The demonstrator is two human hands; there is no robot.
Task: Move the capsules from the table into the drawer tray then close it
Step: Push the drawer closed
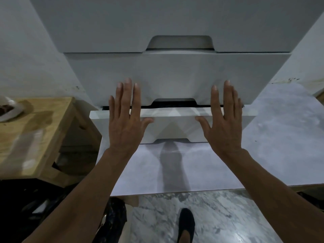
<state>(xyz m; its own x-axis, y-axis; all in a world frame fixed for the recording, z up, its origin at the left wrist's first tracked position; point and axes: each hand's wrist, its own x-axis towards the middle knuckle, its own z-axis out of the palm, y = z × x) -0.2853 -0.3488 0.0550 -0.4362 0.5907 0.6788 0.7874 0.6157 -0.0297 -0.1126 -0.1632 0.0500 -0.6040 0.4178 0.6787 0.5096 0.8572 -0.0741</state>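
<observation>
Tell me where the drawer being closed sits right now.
In the head view, the drawer is centre frame, slightly out from the cabinet, with the left hand and right hand flat on its front.

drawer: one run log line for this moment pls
phase: closing | drawer: slightly open, dark gap above front | left hand: flat on front | right hand: flat on front | capsules: none visible | table: white top

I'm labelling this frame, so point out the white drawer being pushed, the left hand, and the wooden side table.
White drawer front (173, 128): head view, middle of its face.
Left hand (125, 126): head view, back of hand.
Wooden side table (35, 130): head view, bare top.
</observation>
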